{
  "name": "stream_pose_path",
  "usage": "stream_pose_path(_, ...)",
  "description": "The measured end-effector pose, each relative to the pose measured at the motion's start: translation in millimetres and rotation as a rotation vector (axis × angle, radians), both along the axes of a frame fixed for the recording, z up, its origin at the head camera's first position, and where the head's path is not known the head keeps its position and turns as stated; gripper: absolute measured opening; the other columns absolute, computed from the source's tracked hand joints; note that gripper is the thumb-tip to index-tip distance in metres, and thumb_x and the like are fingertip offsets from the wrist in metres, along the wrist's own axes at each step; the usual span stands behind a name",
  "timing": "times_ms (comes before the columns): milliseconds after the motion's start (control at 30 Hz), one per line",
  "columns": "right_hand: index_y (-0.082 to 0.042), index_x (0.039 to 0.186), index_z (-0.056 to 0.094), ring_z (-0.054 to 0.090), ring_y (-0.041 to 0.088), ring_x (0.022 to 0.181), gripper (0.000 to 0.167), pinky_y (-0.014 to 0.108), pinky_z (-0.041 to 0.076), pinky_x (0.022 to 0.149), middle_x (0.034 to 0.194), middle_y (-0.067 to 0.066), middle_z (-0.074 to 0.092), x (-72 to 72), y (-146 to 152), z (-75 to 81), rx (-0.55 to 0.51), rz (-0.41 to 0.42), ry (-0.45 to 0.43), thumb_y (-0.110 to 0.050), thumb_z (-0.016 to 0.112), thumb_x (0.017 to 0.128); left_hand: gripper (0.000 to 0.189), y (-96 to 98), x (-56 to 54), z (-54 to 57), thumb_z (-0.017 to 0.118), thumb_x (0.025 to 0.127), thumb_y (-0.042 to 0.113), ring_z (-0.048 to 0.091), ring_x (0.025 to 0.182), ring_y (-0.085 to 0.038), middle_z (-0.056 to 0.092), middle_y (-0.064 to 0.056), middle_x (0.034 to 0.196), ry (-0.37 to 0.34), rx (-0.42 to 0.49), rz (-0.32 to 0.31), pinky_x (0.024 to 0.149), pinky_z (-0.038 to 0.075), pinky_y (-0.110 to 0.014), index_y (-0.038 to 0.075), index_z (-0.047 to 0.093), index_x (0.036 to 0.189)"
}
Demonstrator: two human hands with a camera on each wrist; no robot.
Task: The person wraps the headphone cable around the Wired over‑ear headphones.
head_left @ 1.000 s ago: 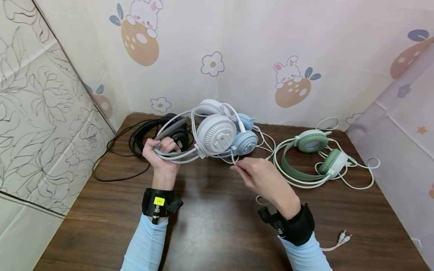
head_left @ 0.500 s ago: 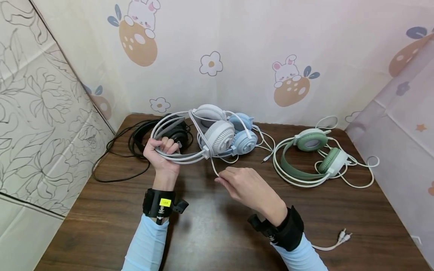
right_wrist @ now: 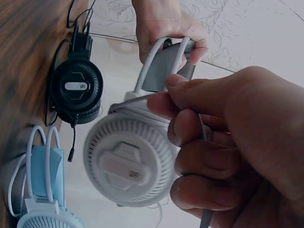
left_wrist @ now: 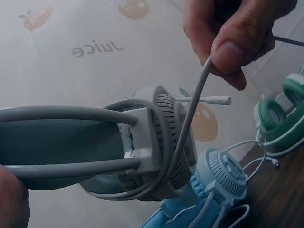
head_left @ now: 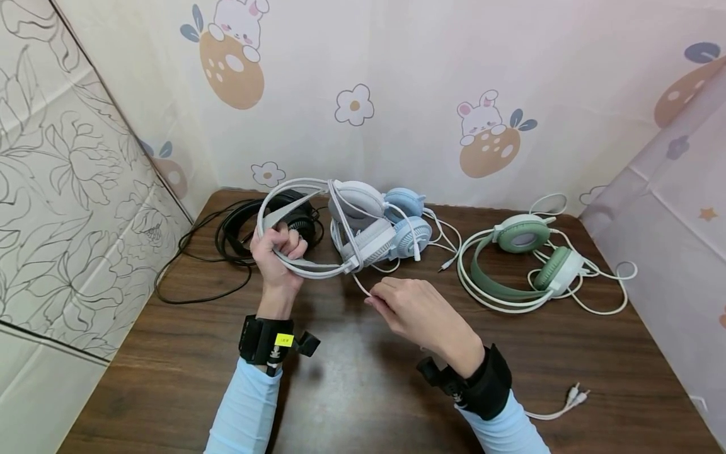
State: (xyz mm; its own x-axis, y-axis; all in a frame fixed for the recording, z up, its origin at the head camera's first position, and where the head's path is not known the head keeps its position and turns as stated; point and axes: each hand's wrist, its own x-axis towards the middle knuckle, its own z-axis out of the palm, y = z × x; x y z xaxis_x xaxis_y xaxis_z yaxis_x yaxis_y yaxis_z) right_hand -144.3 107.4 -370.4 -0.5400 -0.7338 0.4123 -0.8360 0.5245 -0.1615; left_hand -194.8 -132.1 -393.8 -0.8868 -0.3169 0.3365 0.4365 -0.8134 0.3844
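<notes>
My left hand grips the headband of a white headset, holding it up over the table. Its ear cups point right, and a thin boom microphone sticks out beyond them. Turns of grey-white cable loop around both ear cups near the band joints. Between thumb and forefinger, my right hand pinches that cable just below the lower cup, pulled taut. More of the cable runs through the curled right fingers and out beneath them.
Behind the held headset lie a black headset at left and a light blue headset. A green-and-white headset with loose cable rests at right. White cable plugs lie near the right front. A patterned cloth wall stands behind the wooden table.
My right hand has moved left and toward me, drawing the cable across the lower ear cup. The white headset has turned in my left hand, and its cups sit a little lower.
</notes>
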Motion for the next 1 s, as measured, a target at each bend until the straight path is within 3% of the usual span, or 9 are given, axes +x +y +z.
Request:
stream_pose_path(133, -0.014, 0.084, 0.068, 0.054, 0.005, 0.063, 0.01, 0.024, 0.047, 0.056, 0.075, -0.008, 0.057, 0.6, 3, 2.8, 0.022, -0.016, -0.03, -0.01, 0.074, 0.091, 0.022, 1.2, 0.9, -0.6, 0.035, 0.076, -0.012, 0.017, 0.045, -0.008, 0.018, 0.002, 0.058, 0.051, -0.107, -0.012, 0.041, 0.017, -0.018, 0.006, 0.045, 0.083)
stream_pose_path(300, -0.014, 0.084, 0.069, 0.057, 0.004, 0.065, 0.01, 0.024, 0.048, 0.059, 0.078, -0.006, 0.061, 0.7, 8, 6.7, 0.04, -0.029, -0.057, -0.006, 0.075, 0.088, 0.028, 1.3, 3.8, 0.4, 0.038, 0.076, -0.016, 0.016, 0.047, -0.01, 0.02, 0.0, 0.059, 0.091, -0.273, -0.026, 0.041, 0.017, -0.022, 0.002, 0.051, 0.095)
stream_pose_path(667, -0.015, 0.091, 0.075, 0.057, 0.001, 0.067, 0.012, 0.021, 0.048, 0.059, 0.082, -0.008, 0.063, 0.2, 26, 20.8, -0.009, -0.079, -0.046, -0.01, 0.083, 0.083, 0.039, 0.6, 14.1, 13.0, 0.045, 0.069, -0.014, 0.028, 0.041, -0.014, 0.037, -0.002, 0.054, 0.06, -0.599, -0.117, 0.039, 0.021, -0.027, 0.002, 0.057, 0.102)
stream_pose_path(833, -0.014, 0.09, 0.075, 0.058, 0.001, 0.066, 0.017, 0.02, 0.049, 0.058, 0.084, -0.007, 0.065, -3.2, 30, 21.8, -0.086, -0.035, 0.003, -0.008, 0.086, 0.079, 0.038, 0.8, 18.4, 19.0, 0.048, 0.07, -0.012, 0.03, 0.042, -0.015, 0.041, -0.004, 0.055, 0.049, -0.681, -0.182, 0.039, 0.025, -0.026, 0.002, 0.057, 0.103)
stream_pose_path(1000, -0.012, 0.091, 0.074, 0.058, 0.002, 0.065, 0.02, 0.019, 0.048, 0.057, 0.085, -0.006, 0.066, -7.9, 34, 20.1, -0.167, 0.019, 0.059, -0.007, 0.087, 0.076, 0.033, -0.2, 19.9, 19.7, 0.049, 0.072, -0.012, 0.03, 0.043, -0.014, 0.04, -0.005, 0.057, 0.058, -0.682, -0.274, 0.04, 0.025, -0.026, 0.003, 0.056, 0.101)
